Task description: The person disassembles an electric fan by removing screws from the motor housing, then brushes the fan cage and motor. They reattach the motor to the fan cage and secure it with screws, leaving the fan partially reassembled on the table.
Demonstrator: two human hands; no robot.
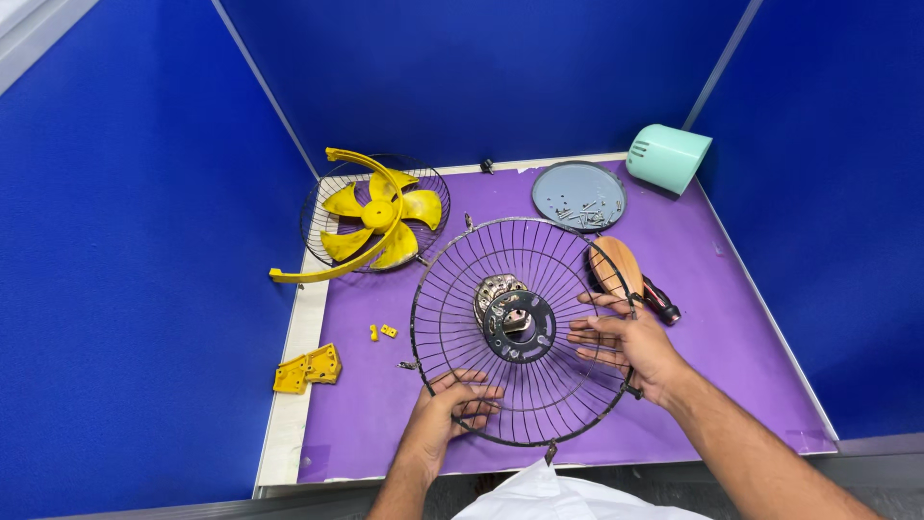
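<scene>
A round black wire fan guard (452,289) is tilted up over the purple mat (712,299), with a dark ring plate (520,325) at its hub and a metal motor part (493,289) showing behind it. My left hand (450,409) holds the guard's lower rim, fingers curled over the wires. My right hand (628,342) grips the right rim, fingers spread across the wires toward the hub.
At the back left a second guard (322,207) holds a yellow fan blade (380,217) and a yellow curved band (318,273). Yellow brackets (308,368) lie left. A grey dish of screws (578,195), a mint green cover (669,157) and a wooden-handled tool (616,265) lie behind. Blue walls surround.
</scene>
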